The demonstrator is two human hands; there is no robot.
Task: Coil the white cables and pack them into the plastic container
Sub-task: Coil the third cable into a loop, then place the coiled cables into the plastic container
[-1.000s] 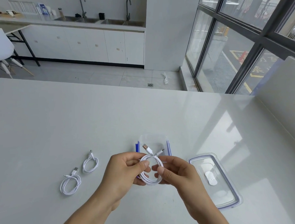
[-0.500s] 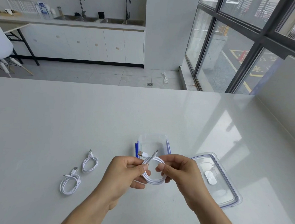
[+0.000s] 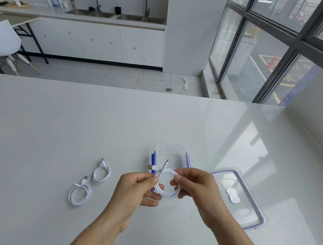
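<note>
Nearby, two coiled cables [image 3: 88, 184], lid [image 3: 238, 198].

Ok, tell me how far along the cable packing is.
Done: two coiled cables lie on the table. In hand: left hand and right hand hold a third coil. Left: the open container looks empty; lid lies beside it.

I am looking into what seems an office pantry or break room. A long white counter [image 3: 78, 17] runs along the far wall with steel sinks [image 3: 115, 15] and two tall faucets [image 3: 147, 3], over plain white cabinets [image 3: 97, 41]. A white chair [image 3: 5, 37] stands at left, floor-height windows [image 3: 261, 52] face a marked car park, and I work at a broad white table [image 3: 83, 119].
</note>
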